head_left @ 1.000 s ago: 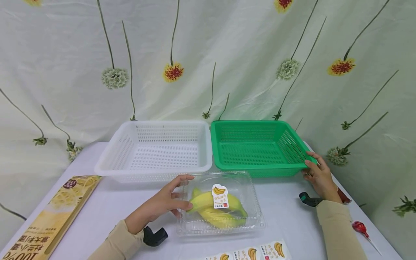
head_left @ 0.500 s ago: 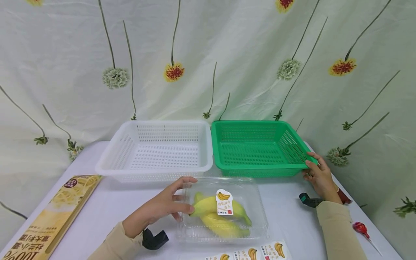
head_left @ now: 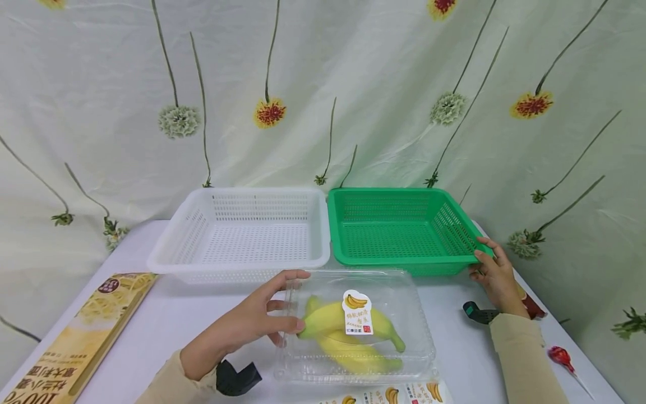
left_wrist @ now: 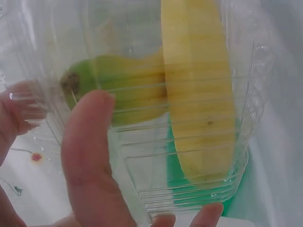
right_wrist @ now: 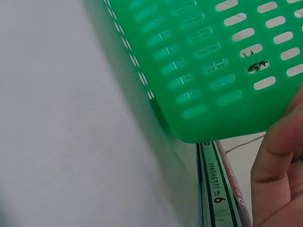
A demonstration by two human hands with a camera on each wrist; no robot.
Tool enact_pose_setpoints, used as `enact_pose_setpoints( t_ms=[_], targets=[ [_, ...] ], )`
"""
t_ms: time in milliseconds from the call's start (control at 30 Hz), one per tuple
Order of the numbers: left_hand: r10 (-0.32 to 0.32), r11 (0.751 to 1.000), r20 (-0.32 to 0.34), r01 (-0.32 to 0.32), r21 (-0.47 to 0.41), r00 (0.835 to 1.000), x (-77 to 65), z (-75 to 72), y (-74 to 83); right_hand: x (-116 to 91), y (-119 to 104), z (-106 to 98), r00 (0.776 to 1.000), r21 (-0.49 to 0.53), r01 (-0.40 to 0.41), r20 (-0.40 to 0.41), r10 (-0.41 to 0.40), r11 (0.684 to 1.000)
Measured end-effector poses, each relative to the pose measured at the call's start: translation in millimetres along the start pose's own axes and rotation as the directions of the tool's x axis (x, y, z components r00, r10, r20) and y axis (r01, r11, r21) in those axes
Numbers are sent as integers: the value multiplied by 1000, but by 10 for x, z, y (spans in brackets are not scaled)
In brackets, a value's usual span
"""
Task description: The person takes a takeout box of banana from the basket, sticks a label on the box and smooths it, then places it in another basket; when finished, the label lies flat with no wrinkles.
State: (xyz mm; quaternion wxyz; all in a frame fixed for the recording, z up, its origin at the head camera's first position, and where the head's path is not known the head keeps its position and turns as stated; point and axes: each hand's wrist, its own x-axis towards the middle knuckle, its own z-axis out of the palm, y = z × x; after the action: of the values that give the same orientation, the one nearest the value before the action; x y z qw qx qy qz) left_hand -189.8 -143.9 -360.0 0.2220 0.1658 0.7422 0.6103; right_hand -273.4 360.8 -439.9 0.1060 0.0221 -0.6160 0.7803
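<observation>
In the head view my left hand (head_left: 252,317) holds the left end of a clear plastic clamshell box (head_left: 419,342), thumb on the near side and fingers along its edge. Yellow bananas with green tips (head_left: 348,353) lie inside it, and a white banana sticker (head_left: 357,312) is on the lid. The left wrist view shows the thumb (left_wrist: 90,156) against the ribbed plastic, with a banana (left_wrist: 201,104) behind it. My right hand (head_left: 499,278) grips the near right corner of a green basket (head_left: 411,260), whose slotted wall (right_wrist: 227,109) fills the upper right wrist view.
A white basket (head_left: 242,269) stands left of the green one. A yellow pasta pack (head_left: 86,336) lies at the left. A sheet of banana stickers (head_left: 388,394) lies in front, partly under the box. At right are a red lollipop (head_left: 559,354) and a dark red item (head_left: 532,306), partly hidden.
The clamshell box with the bananas has shifted right and somewhat toward me in my left hand, now overlapping the sticker sheet. My right hand stays at the green basket's corner.
</observation>
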Motion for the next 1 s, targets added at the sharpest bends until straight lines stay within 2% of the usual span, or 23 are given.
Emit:
enact_pose_setpoints(
  t_ms=[200,433,733,1000],
  targets=[
    [39,998,-4,-39,48,999,43,-25,206,1,12,6,1000,-2,22,1,-22,1000],
    [98,993,12,-98,72,995,179,-140,406,3,23,10,999,-9,30,-15,-30,1000],
    [124,989,-30,-120,91,992,429,-248,655,7,29,17,999,-44,15,-48,-17,999],
    [137,988,-82,-131,78,987,677,-280,858,-13,11,39,999,-53,17,-40,-19,998]
  ],
)
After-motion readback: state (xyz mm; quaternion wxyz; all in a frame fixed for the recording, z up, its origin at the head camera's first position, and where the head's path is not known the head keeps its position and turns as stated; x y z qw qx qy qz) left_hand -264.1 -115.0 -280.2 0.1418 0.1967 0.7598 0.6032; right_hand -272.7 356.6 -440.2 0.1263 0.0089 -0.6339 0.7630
